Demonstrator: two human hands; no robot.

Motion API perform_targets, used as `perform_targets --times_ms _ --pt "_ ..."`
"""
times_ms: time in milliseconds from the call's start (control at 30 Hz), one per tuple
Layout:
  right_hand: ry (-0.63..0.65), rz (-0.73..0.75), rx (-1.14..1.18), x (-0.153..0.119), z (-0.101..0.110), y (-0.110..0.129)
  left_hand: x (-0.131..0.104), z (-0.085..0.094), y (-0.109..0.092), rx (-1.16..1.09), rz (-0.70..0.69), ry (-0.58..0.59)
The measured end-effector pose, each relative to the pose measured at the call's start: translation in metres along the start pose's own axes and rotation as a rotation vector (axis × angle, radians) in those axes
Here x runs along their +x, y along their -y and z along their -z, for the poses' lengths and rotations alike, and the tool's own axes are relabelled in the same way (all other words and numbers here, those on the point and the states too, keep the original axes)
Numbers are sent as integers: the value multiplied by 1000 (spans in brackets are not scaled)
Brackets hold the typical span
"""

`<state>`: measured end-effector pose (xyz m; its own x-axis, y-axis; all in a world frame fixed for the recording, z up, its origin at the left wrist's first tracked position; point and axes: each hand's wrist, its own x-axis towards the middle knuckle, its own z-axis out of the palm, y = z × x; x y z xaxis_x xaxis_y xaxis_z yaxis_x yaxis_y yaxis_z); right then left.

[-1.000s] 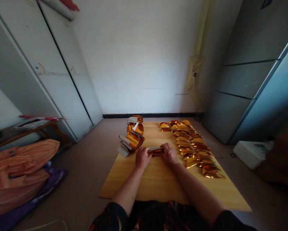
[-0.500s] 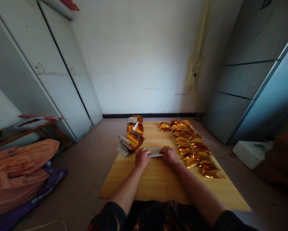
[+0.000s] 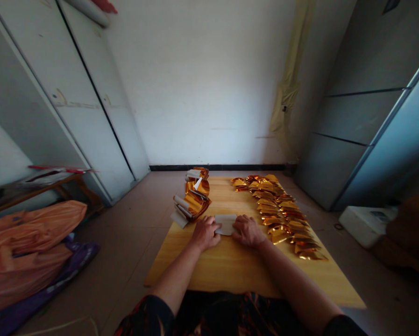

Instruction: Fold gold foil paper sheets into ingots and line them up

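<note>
A pale grey sheet of paper lies between my hands over the wooden board. Its left edge is gripped by my left hand, whose fingers are bent together. My right hand is closed on the right edge in the same way. Left of them, curled gold sheets with grey backs are piled at the board's edge. Folded gold foil pieces lie in overlapping rows on the right side.
The wooden board stands low over a tiled floor. Orange and purple bags lie at the left, near a small wooden table. A white box sits at the right beside a grey fridge. Behind is a white wall.
The paper between my hands shows a taller grey face than before. My left hand has shifted slightly left and down, and its fingers are curled more.
</note>
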<state>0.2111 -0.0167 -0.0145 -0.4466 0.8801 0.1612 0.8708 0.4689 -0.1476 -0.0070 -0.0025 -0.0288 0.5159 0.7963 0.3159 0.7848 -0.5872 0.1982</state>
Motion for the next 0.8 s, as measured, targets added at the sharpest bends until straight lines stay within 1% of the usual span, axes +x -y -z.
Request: perform_targets --times_ms 100,300,433,500,567,633,800 --pt "-5 -97 6 5 -3 1 2 -1 0 -13 8 -10" --pt "-42 -208 -18 18 -20 2 13 -15 -4 15 170 -48" --pt "-32 -352 61 26 -21 0 17 -21 -7 -7 235 -56" --pt "-32 -361 120 31 -18 -3 18 -22 -6 -53 275 -60" --pt "-30 -335 147 37 -15 -6 19 -23 -4 -97 308 -66" --pt "4 -344 144 44 -12 -6 19 -24 -2 -119 321 -70" --pt "145 -397 106 61 -4 -3 19 -27 1 -125 330 -67"
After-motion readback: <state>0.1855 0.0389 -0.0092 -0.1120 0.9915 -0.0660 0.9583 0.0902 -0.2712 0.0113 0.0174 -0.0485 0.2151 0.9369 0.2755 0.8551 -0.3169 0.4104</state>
